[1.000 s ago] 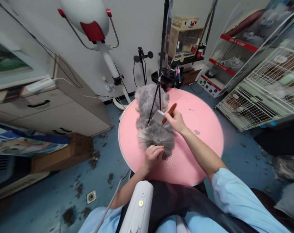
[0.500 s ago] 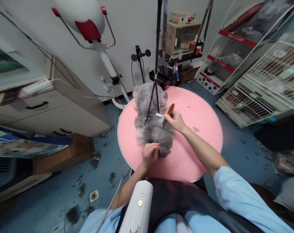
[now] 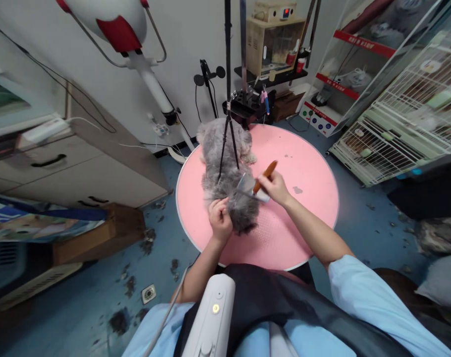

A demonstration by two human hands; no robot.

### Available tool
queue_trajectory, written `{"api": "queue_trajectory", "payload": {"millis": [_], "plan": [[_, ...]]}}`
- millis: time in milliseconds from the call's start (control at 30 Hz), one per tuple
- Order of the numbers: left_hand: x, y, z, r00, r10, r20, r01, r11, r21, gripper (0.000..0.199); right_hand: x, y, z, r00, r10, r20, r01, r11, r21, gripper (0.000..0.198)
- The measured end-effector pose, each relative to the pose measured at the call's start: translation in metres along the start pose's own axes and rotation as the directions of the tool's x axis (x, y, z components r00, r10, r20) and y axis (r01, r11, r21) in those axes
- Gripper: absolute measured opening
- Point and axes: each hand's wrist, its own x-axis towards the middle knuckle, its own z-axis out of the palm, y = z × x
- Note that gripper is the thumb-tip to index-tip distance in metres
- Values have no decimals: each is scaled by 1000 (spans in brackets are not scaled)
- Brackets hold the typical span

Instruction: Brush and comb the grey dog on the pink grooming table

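- Left hand [image 3: 220, 220]: fingers curled at the left edge of the fur; whether they grip strands cannot be told. Parting the hair in thin layers would expose the roots.
- Forked black strap [image 3: 228, 59]: hangs down to the dog's back and should stay clear of the strokes.
- Fluffy grey-furred dog [image 3: 229, 163]: bushy near end between the hands.
- Flat, pale-headed brush with orange-brown handle [image 3: 248, 186]: head tilted over the bushy fur; short, light strokes seem best.
- Right hand [image 3: 276, 188]: fingers clamped on the handle; a loose wrist should spare the skin.
- Round pink bench with pale rim [image 3: 310, 168]: carries the dog.
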Motion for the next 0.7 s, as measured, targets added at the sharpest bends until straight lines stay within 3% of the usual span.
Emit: {"api": "queue_trajectory", "payload": {"millis": [33, 67, 167, 200, 300, 433, 500, 567, 600, 667, 700], "plan": [[1, -1, 2, 999, -26, -23, 25, 1000, -11, 18, -2, 0, 1, 998, -10, -54, 11, 1000, 8, 36], [2, -1, 3, 998, -52, -39, 51, 998, -22, 18, -4, 0, 2, 999, -29, -26, 29, 1000, 10, 36], [3, -3, 6, 994, -98, -53, 95, 994, -55, 19, -8, -3, 6, 972, -62, 226, 67, 998, -14, 33], [3, -4, 6, 993, -105, -59, 102, 993, -64, 21, -9, -5, 6, 979, -65, 192, 72, 997, -29, 33], [3, -7, 5, 987, -147, -68, 142, 987, -69, 23, -8, -7, 8, 990, -122, -76, 118, 992, -48, 33], [2, -11, 4, 966, -252, -48, 249, 966, -62, 24, -8, -6, 12, 969, -134, 207, 146, 988, -42, 30], [0, -13, 3, 952, -299, -63, 295, 953, -63, 27, -9, -3, 12, 994, -102, 30, 103, 994, -35, 33], [-1, -14, 1, 941, -327, -84, 323, 944, -64, 28, -10, -1, 12, 981, -99, -165, 99, 995, -11, 35], [-2, -15, 1, 938, -335, -88, 330, 942, -65, 28, -11, 0, 12, 985, -110, -132, 111, 994, 1, 36], [-3, -16, -1, 936, -342, -82, 338, 939, -62, 30, -12, 2, 12, 989, -110, 100, 108, 994, 20, 37], [-3, -16, -2, 934, -347, -82, 343, 938, -55, 31, -12, 3, 13, 984, -86, 158, 83, 996, 22, 38]]}}
